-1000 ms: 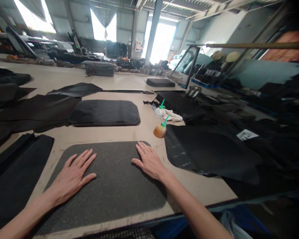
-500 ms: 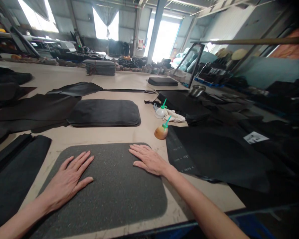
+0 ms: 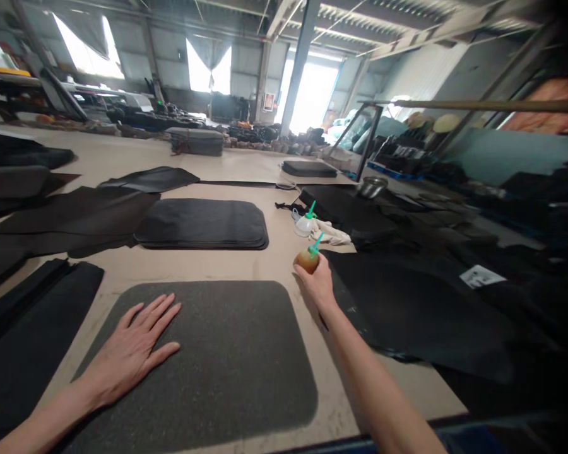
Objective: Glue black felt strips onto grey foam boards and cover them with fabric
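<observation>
Bottle (image 3: 307,260), amber with a green spout, is just beyond the far right corner of the gray mat (image 3: 236,359). The right-hand grip (image 3: 322,282) grasps it, thumb on the left and fingers around the right side. Its base is hidden, so I cannot tell whether it touches the surface (image 3: 279,265) or is lifted clear. The spout points upward, leaning right; whether its tip is sealed is too small to tell. If it is unsealed, too hard a squeeze or a steep tilt could push liquid out onto the mat, while a loose hold could let the bottle roll.

The left-hand grip (image 3: 139,343) holds nothing: it lies flat, fingers spread, on the left part of the mat. With weight on that side only, the mat's free right half could twist if a wrist or the bottle catches its edge.

Just beyond the amber bottle, a clear bottle (image 3: 304,226) stands beside a pale cloth (image 3: 332,235); a careless swing toward the far side could knock it over. A dark sheet (image 3: 416,302) lies on the right, close to the right forearm, which could drag it. Farther left, the stack of dark mats (image 3: 201,224) would be spotted by any stray drips.
</observation>
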Motion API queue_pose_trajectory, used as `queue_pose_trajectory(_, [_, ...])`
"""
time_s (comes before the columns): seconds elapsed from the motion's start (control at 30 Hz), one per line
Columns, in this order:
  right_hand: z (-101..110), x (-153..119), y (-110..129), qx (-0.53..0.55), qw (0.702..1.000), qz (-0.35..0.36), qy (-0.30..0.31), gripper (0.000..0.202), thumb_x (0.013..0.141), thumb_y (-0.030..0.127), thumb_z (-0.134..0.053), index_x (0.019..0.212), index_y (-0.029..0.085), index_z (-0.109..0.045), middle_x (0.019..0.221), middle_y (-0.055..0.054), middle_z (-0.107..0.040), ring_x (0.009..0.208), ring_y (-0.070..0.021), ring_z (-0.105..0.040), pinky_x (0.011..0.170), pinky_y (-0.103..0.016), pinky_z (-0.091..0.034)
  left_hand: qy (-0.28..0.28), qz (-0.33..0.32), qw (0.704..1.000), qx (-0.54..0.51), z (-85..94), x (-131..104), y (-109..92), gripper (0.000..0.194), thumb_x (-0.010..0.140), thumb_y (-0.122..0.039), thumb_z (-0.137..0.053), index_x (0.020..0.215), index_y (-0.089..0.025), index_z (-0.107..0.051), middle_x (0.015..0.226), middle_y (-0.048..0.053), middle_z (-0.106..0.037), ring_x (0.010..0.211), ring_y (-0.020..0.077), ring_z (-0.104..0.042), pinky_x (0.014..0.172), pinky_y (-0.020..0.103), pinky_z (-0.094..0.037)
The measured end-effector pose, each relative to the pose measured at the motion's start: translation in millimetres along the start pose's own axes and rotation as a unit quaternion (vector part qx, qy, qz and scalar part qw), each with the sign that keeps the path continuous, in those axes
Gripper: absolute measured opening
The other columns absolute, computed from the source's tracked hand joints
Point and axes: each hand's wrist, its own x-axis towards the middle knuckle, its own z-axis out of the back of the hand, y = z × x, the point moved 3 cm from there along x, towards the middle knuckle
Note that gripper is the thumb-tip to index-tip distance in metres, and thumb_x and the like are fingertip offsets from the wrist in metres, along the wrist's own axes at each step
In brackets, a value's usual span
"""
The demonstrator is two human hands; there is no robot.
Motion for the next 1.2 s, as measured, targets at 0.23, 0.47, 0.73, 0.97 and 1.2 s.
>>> queue_pose_trajectory(0.23, [1.3,0.6,29.5,0.156,0.986,-0.049,0.017,0.085,0.057,0.057,-0.08,0.128,0.02,-0.051,0.117,-0.011,-0.064,0.114,-0.0348,-0.061,0.103,-0.054,-0.046,-0.02,-0.002,1.0,-0.019,2.6,-2.3,-1.1,0.069,0.101,-0.063,-0.04,0.161,-0.033,-0.026,0.167,0.002,-0.029,0.152,0.0239,-0.031,0.123,0.042,-0.013])
queue_pose_trajectory(0.47, [14.5,-55.7,116.9,0.369,0.889,-0.048,0.267,0.061,0.08,0.052,-0.074,0.133,0.033,-0.052,0.126,-0.004,-0.064,0.11,-0.0283,-0.069,0.094,-0.048,-0.058,-0.012,0.021,0.998,-0.053,19.3,-1.0,-5.9,0.071,0.099,-0.07,-0.033,0.158,-0.029,-0.037,0.168,0.009,-0.024,0.154,0.028,-0.025,0.123,0.046,-0.013])
queue_pose_trajectory(0.73, [-26.5,-135.3,186.0,0.199,0.9,0.093,0.376,0.066,0.07,0.051,-0.086,0.125,0.023,-0.062,0.113,-0.009,-0.071,0.098,-0.0284,-0.07,0.085,-0.039,-0.058,-0.031,0.028,0.995,-0.091,47.1,-27.0,-47.0,0.078,0.098,-0.073,-0.025,0.156,-0.021,-0.039,0.166,0.013,-0.03,0.154,0.0271,-0.025,0.122,0.048,-0.015])
queue_pose_trajectory(0.97, [-73.7,-209.5,230.3,0.222,0.839,0.122,0.482,0.062,0.074,0.054,-0.081,0.122,0.024,-0.057,0.112,-0.007,-0.07,0.098,-0.0257,-0.069,0.084,-0.036,-0.058,-0.029,0.039,0.989,-0.14,37.2,-50.3,-73.9,0.08,0.097,-0.074,-0.026,0.155,-0.021,-0.039,0.16,0.012,-0.042,0.148,0.0285,-0.036,0.12,0.049,-0.022])
queue_pose_trajectory(1.2, [-94.5,-231.1,238.5,0.136,0.825,0.204,0.51,0.057,0.084,0.056,-0.071,0.129,0.027,-0.054,0.105,-0.003,-0.069,0.088,-0.0238,-0.067,0.079,-0.036,-0.057,-0.018,0.066,0.983,-0.173,26.6,-48.6,-73.4,0.083,0.094,-0.079,-0.025,0.152,-0.021,-0.043,0.154,0.014,-0.049,0.14,0.0327,-0.046,0.112,0.051,-0.036])
